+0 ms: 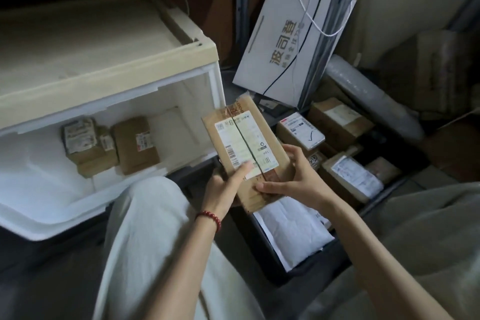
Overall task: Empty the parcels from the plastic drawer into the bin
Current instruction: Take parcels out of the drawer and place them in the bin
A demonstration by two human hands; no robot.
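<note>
Both hands hold a flat brown cardboard parcel with a white shipping label, above the near left corner of the black bin. My left hand grips its lower left edge, thumb lying across the label. My right hand grips its lower right edge. The white plastic drawer stands pulled out at the left. Inside it lie a brown parcel and a stack of smaller labelled parcels. The bin holds several brown boxes and a white padded mailer.
The cream cabinet top sits over the drawer. A white paper bag with cord handles leans behind the bin. A bubble-wrapped roll and more cartons crowd the right. My knees in pale trousers fill the foreground.
</note>
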